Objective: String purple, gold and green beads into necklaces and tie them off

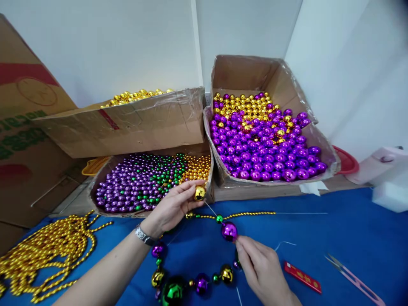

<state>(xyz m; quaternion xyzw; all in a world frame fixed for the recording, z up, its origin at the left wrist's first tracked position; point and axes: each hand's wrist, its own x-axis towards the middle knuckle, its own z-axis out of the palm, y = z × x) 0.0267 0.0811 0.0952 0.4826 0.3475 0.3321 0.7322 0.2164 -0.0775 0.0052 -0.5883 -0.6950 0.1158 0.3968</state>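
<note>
My left hand (177, 205) pinches a large shiny gold bead (199, 193) between thumb and fingers, at the front edge of the box of small beads. From this bead a thin string runs down to a small green bead (219, 219) and a large purple bead (229, 231). My right hand (263, 267) is closed on the bead strand just beside the purple bead; its fingertips partly hide what they grip. Below both hands the strand loops over the blue cloth, with a big green bead (173, 291), a gold bead (227, 274) and another purple bead (202, 284).
Behind stand a box of purple and gold beads (264, 159) and a box of small mixed beads (127, 182). Gold bead chains (47, 250) lie left. On the right are a red packet (302, 277), pink-handled thread snips (357, 282) and a red basin (346, 160).
</note>
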